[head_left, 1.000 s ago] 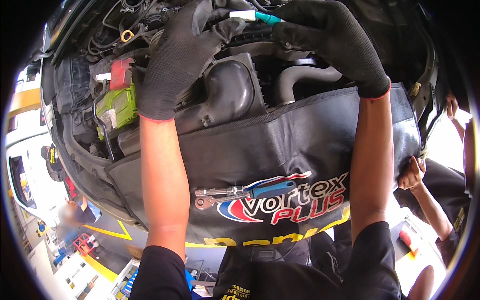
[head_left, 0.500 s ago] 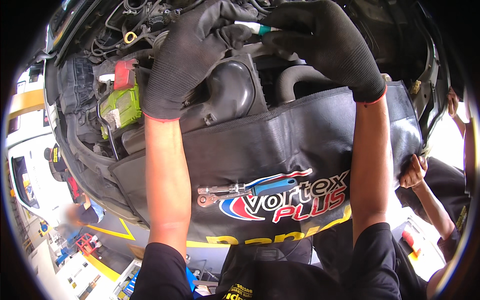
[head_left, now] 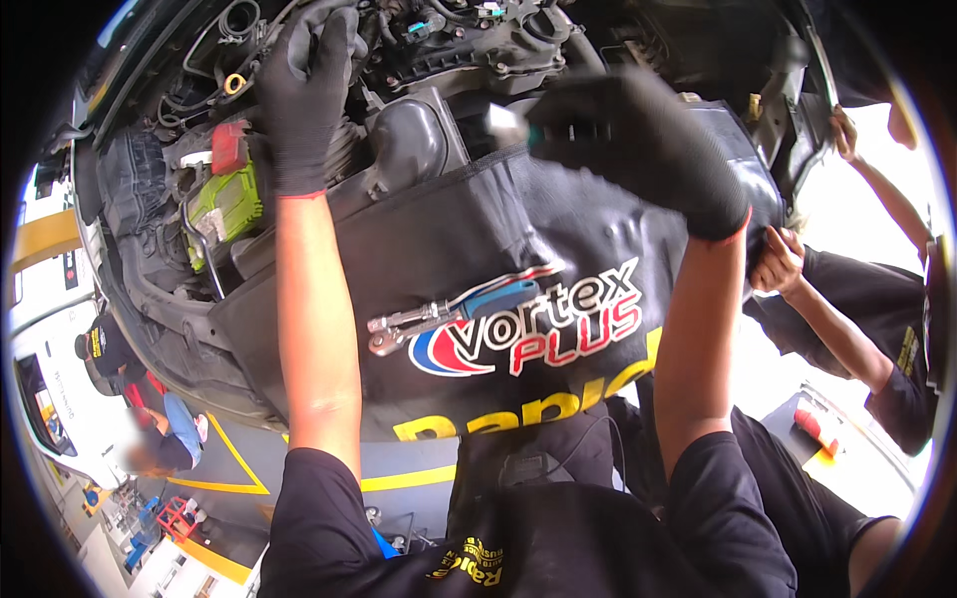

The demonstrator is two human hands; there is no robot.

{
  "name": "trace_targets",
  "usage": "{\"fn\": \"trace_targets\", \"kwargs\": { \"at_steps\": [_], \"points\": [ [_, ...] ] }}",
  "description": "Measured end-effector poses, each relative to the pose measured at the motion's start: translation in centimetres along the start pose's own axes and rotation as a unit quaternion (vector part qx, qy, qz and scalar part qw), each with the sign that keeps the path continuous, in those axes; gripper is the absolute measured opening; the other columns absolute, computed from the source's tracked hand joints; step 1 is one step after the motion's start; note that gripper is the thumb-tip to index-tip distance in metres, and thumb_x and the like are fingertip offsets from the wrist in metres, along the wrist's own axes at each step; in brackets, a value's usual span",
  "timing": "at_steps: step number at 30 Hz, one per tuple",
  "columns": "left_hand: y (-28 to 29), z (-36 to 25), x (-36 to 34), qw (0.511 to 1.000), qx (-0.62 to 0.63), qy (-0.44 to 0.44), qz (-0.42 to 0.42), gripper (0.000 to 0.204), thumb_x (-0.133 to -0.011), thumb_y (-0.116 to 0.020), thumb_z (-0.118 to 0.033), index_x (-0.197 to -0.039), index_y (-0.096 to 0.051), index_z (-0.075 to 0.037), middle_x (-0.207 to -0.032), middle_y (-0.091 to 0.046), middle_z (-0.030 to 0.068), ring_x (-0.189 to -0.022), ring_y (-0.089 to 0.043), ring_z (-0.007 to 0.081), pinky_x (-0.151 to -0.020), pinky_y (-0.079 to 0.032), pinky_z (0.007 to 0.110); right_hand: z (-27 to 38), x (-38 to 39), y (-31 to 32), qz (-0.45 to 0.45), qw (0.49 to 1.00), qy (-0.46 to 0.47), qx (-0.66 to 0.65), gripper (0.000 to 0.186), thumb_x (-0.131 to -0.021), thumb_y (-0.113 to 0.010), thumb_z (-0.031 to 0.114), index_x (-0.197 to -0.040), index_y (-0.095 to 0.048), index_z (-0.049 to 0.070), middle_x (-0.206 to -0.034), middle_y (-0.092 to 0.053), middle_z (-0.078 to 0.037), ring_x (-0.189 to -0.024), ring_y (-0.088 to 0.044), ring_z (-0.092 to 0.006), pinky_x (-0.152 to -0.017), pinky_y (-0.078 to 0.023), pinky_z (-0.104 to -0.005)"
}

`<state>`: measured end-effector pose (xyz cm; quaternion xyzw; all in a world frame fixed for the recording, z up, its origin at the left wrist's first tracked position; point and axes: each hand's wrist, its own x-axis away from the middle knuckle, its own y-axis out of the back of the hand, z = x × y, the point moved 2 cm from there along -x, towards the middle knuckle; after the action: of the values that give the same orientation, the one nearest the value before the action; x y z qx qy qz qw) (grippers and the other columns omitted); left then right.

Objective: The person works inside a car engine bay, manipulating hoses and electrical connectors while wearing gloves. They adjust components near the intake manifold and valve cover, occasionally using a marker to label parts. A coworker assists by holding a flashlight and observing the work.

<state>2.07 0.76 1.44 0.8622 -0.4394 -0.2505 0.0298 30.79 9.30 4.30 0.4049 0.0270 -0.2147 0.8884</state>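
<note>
You are looking down into a workshop bay in bright daylight. The grey concrete floor (head_left: 299, 460) below you carries painted yellow lines (head_left: 235, 460) that meet at an angle. At your lower left a person in a dark shirt (head_left: 108, 351) crouches on the floor near a red rack (head_left: 171, 518) and a white vehicle (head_left: 40, 399), with a yellow post (head_left: 42, 239) just above. On your right a co-worker in a black shirt (head_left: 877, 329) stands beside the car, one arm raised against a glare of white light. Low at the right edge, a red object (head_left: 817, 431) lies on a pale surface.
</note>
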Motion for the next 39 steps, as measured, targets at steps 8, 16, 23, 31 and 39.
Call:
{"fn": "trace_targets", "kwargs": {
  "at_steps": [8, 16, 23, 31, 39],
  "points": [
    [11.5, -8.5, 8.0, 0.983, -0.160, -0.036, 0.085, 0.032, -0.109, -0.067, -0.018, -0.138, -0.071, -0.005, -0.102, -0.077, 0.0052, -0.094, -0.071, 0.0093, -0.087, -0.056, 0.030, 3.8, 7.5, -2.0, 0.086, 0.972, -0.218, -0.028, 0.026, -0.094, -0.079, 0.029, -0.095, -0.078, 0.003, -0.081, -0.072, -0.015, -0.071, -0.069, -0.0328, -0.068, -0.052, -0.0437],
    [27.8, -15.1, 16.3, 0.962, -0.269, 0.042, 0.012, 0.034, -0.111, -0.060, -0.013, -0.142, -0.067, -0.001, -0.122, -0.075, 0.0104, -0.106, -0.070, 0.0150, -0.097, -0.055, 0.032, 4.2, 7.3, 1.4, 0.144, 0.982, -0.112, 0.048, 0.019, -0.091, -0.076, 0.020, -0.097, -0.076, 0.002, -0.085, -0.075, -0.016, -0.076, -0.071, -0.0331, -0.073, -0.053, -0.0449],
    [32.1, -14.9, 26.2, 0.960, -0.244, 0.063, -0.124, 0.034, -0.113, -0.057, -0.015, -0.141, -0.067, 0.003, -0.123, -0.073, 0.0096, -0.109, -0.066, 0.0156, -0.098, -0.054, 0.034, 4.2, 9.4, 1.9, 0.104, 0.983, -0.038, 0.146, 0.024, -0.090, -0.075, 0.028, -0.092, -0.077, 0.004, -0.091, -0.075, -0.020, -0.085, -0.072, -0.0406, -0.078, -0.054, -0.0515],
    [28.7, -15.5, 38.9, 0.943, -0.123, 0.250, -0.184, 0.034, -0.114, -0.056, -0.019, -0.140, -0.068, 0.001, -0.124, -0.072, 0.0063, -0.106, -0.065, 0.0110, -0.091, -0.054, 0.029, 4.2, 12.2, -1.7, 0.032, 0.977, -0.114, 0.176, 0.027, -0.097, -0.071, 0.034, -0.106, -0.079, 0.011, -0.098, -0.077, -0.018, -0.092, -0.073, -0.0411, -0.082, -0.057, -0.0526],
    [24.9, -17.1, 44.5, 0.929, -0.094, 0.264, -0.242, 0.038, -0.115, -0.056, -0.024, -0.144, -0.065, 0.000, -0.111, -0.072, 0.0065, -0.099, -0.067, 0.0108, -0.089, -0.055, 0.028, 2.9, 12.2, -7.5, -0.017, 0.971, 0.011, 0.237, 0.031, -0.100, -0.070, 0.033, -0.126, -0.073, 0.015, -0.110, -0.071, -0.013, -0.101, -0.068, -0.0368, -0.086, -0.053, -0.0510]
  ]
}}
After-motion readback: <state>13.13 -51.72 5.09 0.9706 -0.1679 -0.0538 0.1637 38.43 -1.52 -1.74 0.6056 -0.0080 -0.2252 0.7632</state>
